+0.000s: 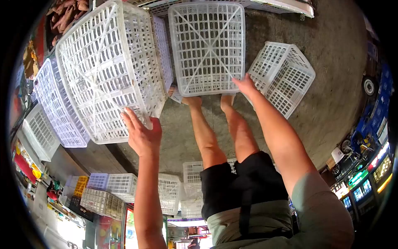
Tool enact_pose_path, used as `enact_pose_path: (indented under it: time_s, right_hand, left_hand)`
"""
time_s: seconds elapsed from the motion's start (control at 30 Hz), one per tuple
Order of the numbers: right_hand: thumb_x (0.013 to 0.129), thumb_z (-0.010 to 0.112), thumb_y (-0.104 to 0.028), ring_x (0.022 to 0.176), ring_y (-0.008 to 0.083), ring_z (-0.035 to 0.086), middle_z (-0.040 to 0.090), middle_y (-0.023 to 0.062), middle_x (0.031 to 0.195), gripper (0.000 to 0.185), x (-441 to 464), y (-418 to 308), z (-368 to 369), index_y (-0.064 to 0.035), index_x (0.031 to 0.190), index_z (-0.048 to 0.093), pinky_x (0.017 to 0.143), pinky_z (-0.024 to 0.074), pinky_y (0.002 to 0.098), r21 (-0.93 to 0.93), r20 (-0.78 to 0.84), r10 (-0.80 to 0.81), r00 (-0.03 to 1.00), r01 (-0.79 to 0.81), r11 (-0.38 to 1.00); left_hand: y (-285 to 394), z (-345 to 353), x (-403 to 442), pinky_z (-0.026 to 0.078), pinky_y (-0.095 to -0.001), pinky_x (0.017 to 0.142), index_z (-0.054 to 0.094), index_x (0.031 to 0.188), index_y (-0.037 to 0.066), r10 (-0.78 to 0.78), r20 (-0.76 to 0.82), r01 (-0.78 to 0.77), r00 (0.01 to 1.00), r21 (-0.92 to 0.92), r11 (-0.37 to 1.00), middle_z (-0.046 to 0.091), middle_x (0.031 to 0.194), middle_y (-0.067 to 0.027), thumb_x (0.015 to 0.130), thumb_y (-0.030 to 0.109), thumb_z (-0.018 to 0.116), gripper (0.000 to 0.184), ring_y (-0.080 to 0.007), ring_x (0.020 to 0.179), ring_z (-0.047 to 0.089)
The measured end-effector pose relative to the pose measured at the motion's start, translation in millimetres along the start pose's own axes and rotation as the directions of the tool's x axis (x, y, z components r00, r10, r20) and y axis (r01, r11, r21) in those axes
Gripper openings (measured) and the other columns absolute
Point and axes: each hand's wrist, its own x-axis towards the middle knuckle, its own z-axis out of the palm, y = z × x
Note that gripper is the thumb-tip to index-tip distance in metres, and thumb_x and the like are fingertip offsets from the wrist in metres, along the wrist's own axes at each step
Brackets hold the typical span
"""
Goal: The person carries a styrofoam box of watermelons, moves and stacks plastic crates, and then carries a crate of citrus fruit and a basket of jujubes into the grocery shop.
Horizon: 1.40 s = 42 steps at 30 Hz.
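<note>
My left hand (143,135) has its fingers on the latticed face and its thumb around the lower edge of a large white plastic crate (97,79), which stands tilted at the left. At the near right corner of a second white plastic crate (207,50), my right hand (245,85) is closed on the rim. This second crate is in front of my feet, its crossed ribs facing me. Beside my right hand, a third white crate (286,76) lies on its side with its inside showing. The fingertips of my right hand are partly hidden.
Further crates, one lavender (62,103) and one white (40,132), stand at the far left. Several stacked crates (103,201) are behind me. Pale raw poultry pieces (68,16) lie at the upper left. A blue vehicle (369,112) stands at the right of the concrete floor (331,83).
</note>
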Motion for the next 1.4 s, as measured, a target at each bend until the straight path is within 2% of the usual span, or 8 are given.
enact_pose_path:
  time_s: [0.23, 0.37, 0.57, 0.77, 0.83, 0.97, 1.2, 1.4]
  right_hand:
    - [0.091, 0.064, -0.037, 0.081, 0.0315, 0.064, 0.064, 0.0163, 0.090, 0.037, -42.0, -29.5, -14.0, -0.0031, 0.097, 0.050, 0.071, 0.0511, 0.0417, 0.064, 0.020, -0.260, 0.965, 0.258, 0.964]
    - [0.088, 0.066, -0.026, 0.060, 0.0300, 0.055, 0.052, 0.0131, 0.067, 0.032, -137.1, -81.6, -49.6, -0.0062, 0.080, 0.043, 0.053, 0.0424, 0.0421, 0.002, -0.302, -0.618, 0.726, 0.649, 0.761]
    - [0.081, 0.073, -0.013, 0.048, 0.0138, 0.044, 0.043, 0.0017, 0.056, 0.032, -291.9, -82.6, -240.4, -0.0085, 0.073, 0.042, 0.044, 0.0360, 0.0312, 0.030, -0.307, -0.560, 0.769, 0.596, 0.802]
    - [0.081, 0.070, -0.001, 0.064, 0.0091, 0.047, 0.051, 0.0021, 0.073, 0.033, -376.3, 19.7, -367.4, -0.0073, 0.072, 0.039, 0.055, 0.0401, 0.0261, -0.031, -0.330, -0.272, 0.904, 0.278, 0.960]
    - [0.081, 0.068, 0.000, 0.092, 0.0172, 0.058, 0.059, 0.0105, 0.102, 0.031, -392.8, 29.5, -376.3, -0.0060, 0.074, 0.039, 0.074, 0.0463, 0.0302, -0.425, -0.484, -0.568, 0.666, 0.388, 0.818]
    - [0.080, 0.067, 0.002, 0.127, 0.0335, 0.049, 0.044, 0.0226, 0.143, 0.031, -385.6, 78.2, -342.4, -0.0034, 0.077, 0.037, 0.095, 0.0420, 0.0398, -0.182, -0.486, -0.350, 0.801, 0.299, 0.937]
    - [0.081, 0.065, -0.009, 0.129, 0.0453, 0.042, 0.048, 0.0291, 0.136, 0.054, -303.6, 107.2, -266.4, 0.0115, 0.128, 0.046, 0.106, 0.0358, 0.0504, -0.312, -0.283, -0.306, 0.909, 0.215, 0.926]
    - [0.079, 0.071, -0.020, 0.102, 0.0352, 0.062, 0.064, 0.0207, 0.106, 0.035, -246.2, 73.3, -313.2, -0.0032, 0.107, 0.059, 0.086, 0.0485, 0.0418, -0.254, -0.049, -0.047, 0.998, 0.033, 0.967]
  left_hand:
    - [-7.4, 6.3, -3.2, 0.055, -0.0411, 0.080, 0.032, 0.146, -0.003, 0.073, -0.033, -0.073, 0.997, -0.024, 0.997, 0.040, 0.141, -0.0346, 0.076, 0.031, 0.065, 0.085, -0.0435, 0.104, 0.063]
    - [-7.7, -4.4, 2.0, 0.055, -0.0409, 0.080, 0.031, 0.146, -0.004, 0.054, -0.001, -0.054, 0.999, -0.063, 0.997, 0.038, 0.142, -0.0349, 0.075, 0.031, 0.065, 0.086, -0.0433, 0.103, 0.064]
    - [-14.5, -3.4, 0.0, 0.047, -0.0449, 0.096, 0.022, 0.147, -0.007, 0.066, 0.098, -0.059, 0.993, -0.074, 0.996, 0.029, 0.146, -0.0368, 0.076, 0.030, 0.065, 0.091, -0.0466, 0.125, 0.047]
    - [-5.8, -10.2, -1.5, 0.040, -0.0441, 0.105, 0.018, 0.147, -0.007, 0.040, 0.162, -0.026, 0.986, -0.088, 0.996, 0.026, 0.148, -0.0354, 0.076, 0.028, 0.067, 0.094, -0.0472, 0.134, 0.036]
    - [-7.8, -7.7, -0.9, 0.040, -0.0442, 0.106, 0.017, 0.148, -0.006, 0.010, 0.175, 0.004, 0.985, -0.076, 0.997, 0.027, 0.148, -0.0353, 0.076, 0.028, 0.067, 0.094, -0.0476, 0.133, 0.036]
    - [-8.8, 0.5, -2.9, 0.039, -0.0441, 0.106, 0.017, 0.149, -0.006, 0.043, 0.085, -0.036, 0.995, -0.083, 0.996, 0.027, 0.146, -0.0368, 0.075, 0.026, 0.066, 0.094, -0.0468, 0.134, 0.036]
    - [-4.7, -10.0, -0.6, 0.040, -0.0433, 0.105, 0.015, 0.149, -0.007, 0.003, 0.186, 0.010, 0.983, -0.071, 0.997, 0.024, 0.147, -0.0381, 0.074, 0.029, 0.066, 0.096, -0.0459, 0.133, 0.037]
    - [-9.3, 1.1, -0.2, 0.038, -0.0429, 0.107, 0.017, 0.147, -0.009, 0.040, 0.119, -0.033, 0.992, -0.065, 0.997, 0.027, 0.145, -0.0391, 0.074, 0.026, 0.067, 0.095, -0.0470, 0.131, 0.039]
